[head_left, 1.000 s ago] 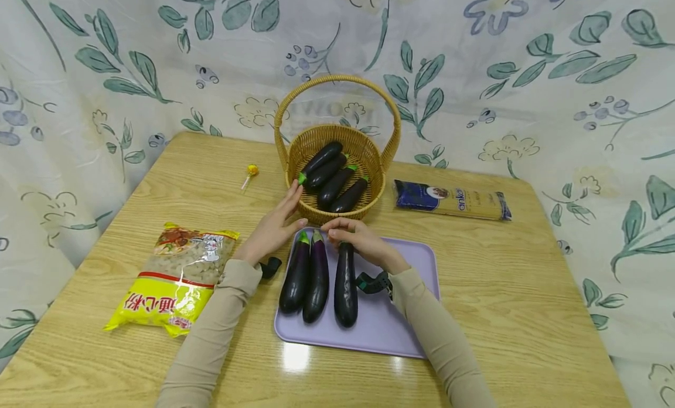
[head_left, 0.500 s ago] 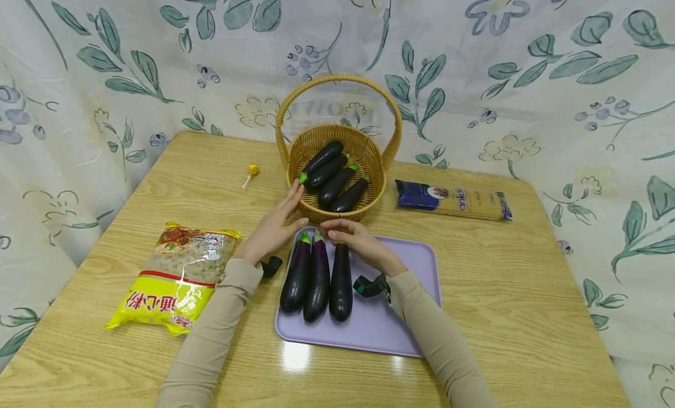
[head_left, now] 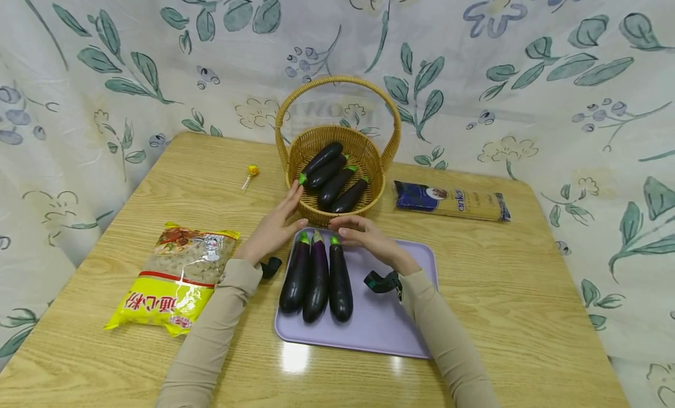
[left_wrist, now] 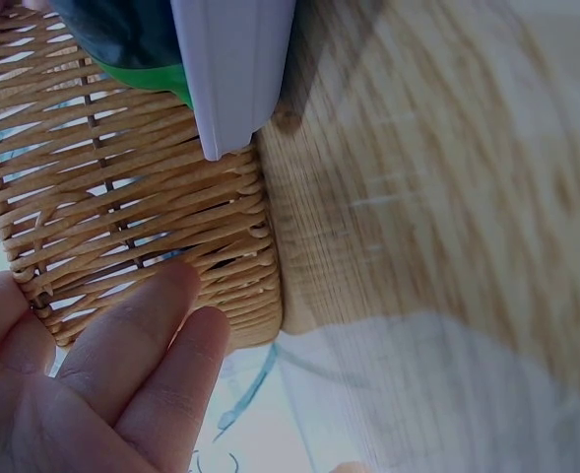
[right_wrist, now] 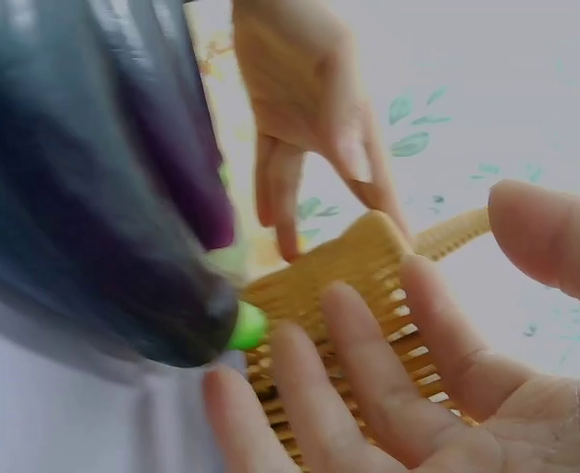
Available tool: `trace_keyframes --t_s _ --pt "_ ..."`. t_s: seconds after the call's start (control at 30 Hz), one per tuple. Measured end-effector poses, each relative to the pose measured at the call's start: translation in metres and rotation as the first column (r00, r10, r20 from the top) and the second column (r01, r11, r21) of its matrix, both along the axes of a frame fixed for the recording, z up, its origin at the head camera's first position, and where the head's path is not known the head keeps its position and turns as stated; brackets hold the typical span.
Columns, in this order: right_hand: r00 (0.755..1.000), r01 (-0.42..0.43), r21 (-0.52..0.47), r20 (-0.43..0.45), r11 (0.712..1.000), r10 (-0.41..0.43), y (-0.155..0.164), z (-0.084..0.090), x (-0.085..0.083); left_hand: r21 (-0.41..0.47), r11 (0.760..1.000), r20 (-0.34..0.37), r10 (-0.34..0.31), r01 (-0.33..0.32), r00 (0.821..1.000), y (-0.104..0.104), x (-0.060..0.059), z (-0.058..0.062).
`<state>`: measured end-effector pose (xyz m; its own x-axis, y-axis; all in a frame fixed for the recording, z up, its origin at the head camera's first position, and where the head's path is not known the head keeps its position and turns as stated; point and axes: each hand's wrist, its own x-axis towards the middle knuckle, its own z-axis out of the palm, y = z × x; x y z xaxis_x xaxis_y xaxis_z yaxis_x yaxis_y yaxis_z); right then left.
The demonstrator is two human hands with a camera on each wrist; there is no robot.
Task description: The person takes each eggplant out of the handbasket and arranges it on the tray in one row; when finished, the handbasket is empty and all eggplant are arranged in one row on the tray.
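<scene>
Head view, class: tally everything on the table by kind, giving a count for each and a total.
Eggplants: 7, with 4 in the basket and 3 on the tray
Wicker basket: 1
Lilac tray: 1
Yellow pasta bag: 1
Blue spaghetti packet: 1
Lollipop: 1
Total: 12

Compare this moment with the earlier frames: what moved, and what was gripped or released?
The third eggplant slid left on the purple tray to lie against the other two. The right hand let go its grip on the stem end and now hovers open beside it. The left hand stayed on the basket; the four eggplants inside are unchanged.
</scene>
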<state>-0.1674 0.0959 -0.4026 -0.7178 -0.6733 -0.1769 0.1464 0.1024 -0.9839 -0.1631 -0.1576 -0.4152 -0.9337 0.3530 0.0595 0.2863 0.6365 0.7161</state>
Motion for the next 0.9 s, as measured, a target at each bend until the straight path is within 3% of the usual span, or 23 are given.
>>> trace_keyframes --t_s 0.33,0.6,0.9 --pt "1.000 -0.019 -0.017 -0.009 1.000 0.019 0.006 0.020 -0.012 -0.005 1.000 -0.003 0.000 0.000 1.000 0.000 0.000 0.000" --pt "0.996 0.088 -0.097 -0.027 0.991 -0.091 0.006 0.035 -0.028 0.007 1.000 0.008 0.000 -0.001 1.000 0.000 0.001 0.000" --pt "0.979 0.204 -0.110 0.035 0.973 -0.201 0.004 0.052 -0.048 -0.001 1.000 0.004 0.004 -0.004 1.000 0.000 0.001 0.000"
